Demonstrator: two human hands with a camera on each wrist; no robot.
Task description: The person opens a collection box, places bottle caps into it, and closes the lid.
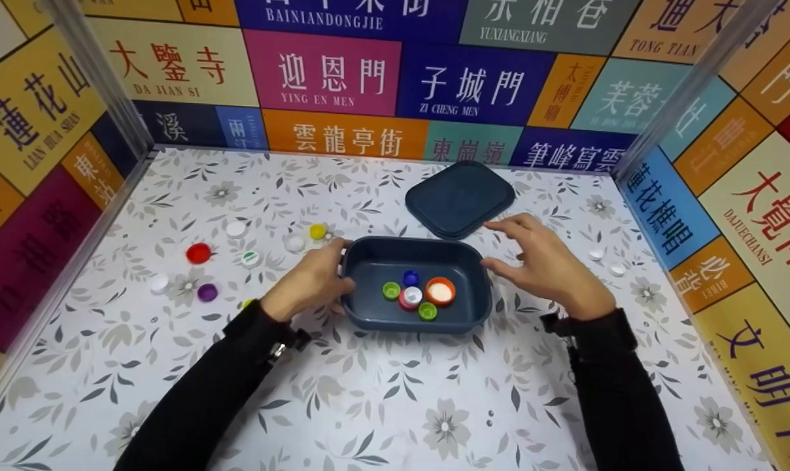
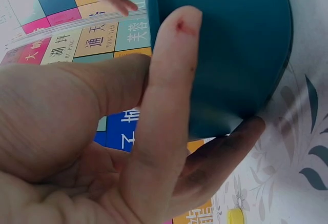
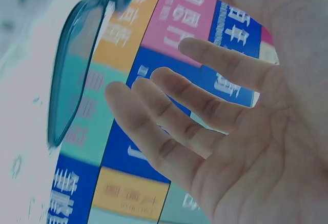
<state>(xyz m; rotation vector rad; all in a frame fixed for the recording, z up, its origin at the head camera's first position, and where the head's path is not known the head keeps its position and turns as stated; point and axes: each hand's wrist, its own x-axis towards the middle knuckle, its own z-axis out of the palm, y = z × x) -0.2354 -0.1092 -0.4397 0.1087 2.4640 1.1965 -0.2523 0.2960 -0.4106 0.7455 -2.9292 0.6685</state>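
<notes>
Panels [image 1: 32, 124] lettered with place names are set round a table [image 1: 382, 399] that is covered in a leaf-and-flower print. At the left, a white cap [image 1: 159, 283], a red cap [image 1: 198, 253] and a purple cap [image 1: 206, 292] are laid apart from one another, followed by a second white cap [image 1: 236, 228] and a green-and-white cap [image 1: 250, 260]. A yellow cap [image 1: 248, 303] is partly hidden by the left sleeve [image 1: 205, 379]; a pale disc [image 1: 295, 243] is seen near a second yellow cap [image 1: 317, 231]. The left end of a dark blue container [image 1: 408, 324], seen mid-table, is grasped by the left hand [image 1: 313, 278], its fingers wrapped about the wall. Inside are gathered a green cap [image 1: 391, 291], a blue cap [image 1: 411, 279], a small white cap [image 1: 413, 296] overlapping a pinkish-red cap [image 1: 403, 303], a second green cap [image 1: 428, 311] and an orange cap [image 1: 441, 292] with a white middle. Behind, a matching lid [image 1: 460, 199] is laid flat. The right hand [image 1: 539, 268] is held released, fingers loosely extended, beside the container's right end; whether the rim is touched by its thumb cannot be told. Farther right, two white pieces [image 1: 617, 269] are placed near each other.
</notes>
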